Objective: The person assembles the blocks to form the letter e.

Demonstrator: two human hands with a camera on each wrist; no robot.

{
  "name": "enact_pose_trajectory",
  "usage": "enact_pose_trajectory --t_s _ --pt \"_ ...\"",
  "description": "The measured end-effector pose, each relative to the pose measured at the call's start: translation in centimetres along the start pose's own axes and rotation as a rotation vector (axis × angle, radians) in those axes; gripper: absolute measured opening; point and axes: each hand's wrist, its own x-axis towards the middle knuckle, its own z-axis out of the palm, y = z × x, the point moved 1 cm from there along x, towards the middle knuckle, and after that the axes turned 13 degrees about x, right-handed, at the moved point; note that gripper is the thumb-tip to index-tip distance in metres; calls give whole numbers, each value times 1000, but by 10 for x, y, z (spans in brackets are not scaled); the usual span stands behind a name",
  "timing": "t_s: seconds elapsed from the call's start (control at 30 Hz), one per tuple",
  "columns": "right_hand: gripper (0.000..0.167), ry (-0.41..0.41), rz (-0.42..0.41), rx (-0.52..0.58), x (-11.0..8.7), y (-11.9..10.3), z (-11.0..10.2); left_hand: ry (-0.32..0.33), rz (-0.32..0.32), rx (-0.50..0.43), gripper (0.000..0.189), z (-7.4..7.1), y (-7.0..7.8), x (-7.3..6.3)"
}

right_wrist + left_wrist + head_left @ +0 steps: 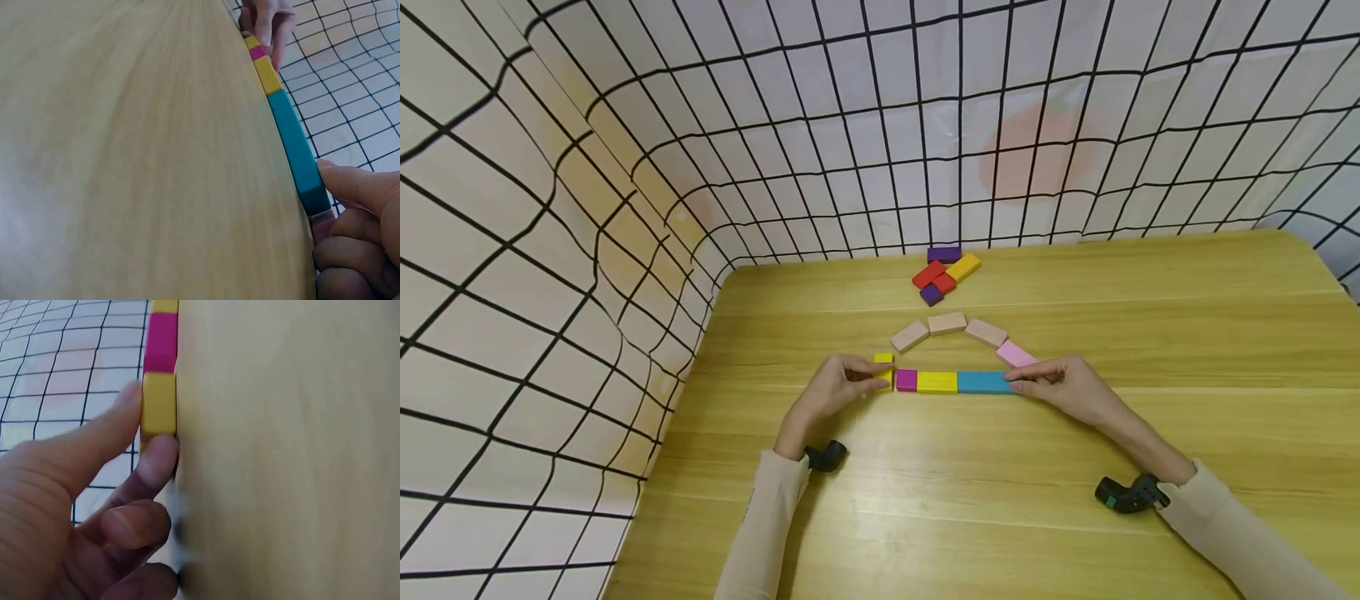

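Note:
A straight row on the table joins a magenta block (906,381), a yellow block (937,382) and a long blue block (985,382). At its left end my left hand (835,386) pinches an upright-lying yellow block (159,403), a narrow gap from the magenta one in the head view. Just behind it shows a small yellow block (883,357). My right hand (1067,387) holds the blue block's right end between thumb and finger, partly covering it. Beside those fingers, a pink block (1016,354) continues an arc of wooden blocks (947,322) behind the row.
Farther back lies a loose cluster: red blocks (929,274), a yellow block (963,267) and purple blocks (943,255). Black grid netting (880,158) over pale cloth borders the wooden table (940,500) at the back and left. Black wrist devices (1126,494) sit at both cuffs.

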Motion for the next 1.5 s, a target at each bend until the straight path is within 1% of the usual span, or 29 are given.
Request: enact_pose_trajectory --t_s 0.13,0.37,0.47,0.6,0.93,1.2,1.5 --pt "22 -2 0 4 0 0 0 36 -34 -12 28 1 2 1" --pt "22 -8 -4 20 0 -1 0 56 -28 -29 30 1 1 2" --pt "22 -8 -4 17 0 -1 0 46 -20 -25 29 0 0 1" --pt "23 -11 -2 19 0 -2 0 35 -7 -17 33 -1 -1 1" --pt "23 -3 -7 11 0 -1 0 30 17 19 33 -1 -2 1" --pt "23 -1 -10 12 0 -1 1 10 2 -21 32 -1 -3 0" --pt "23 3 0 -4 0 1 0 -10 21 0 31 -2 -5 0"
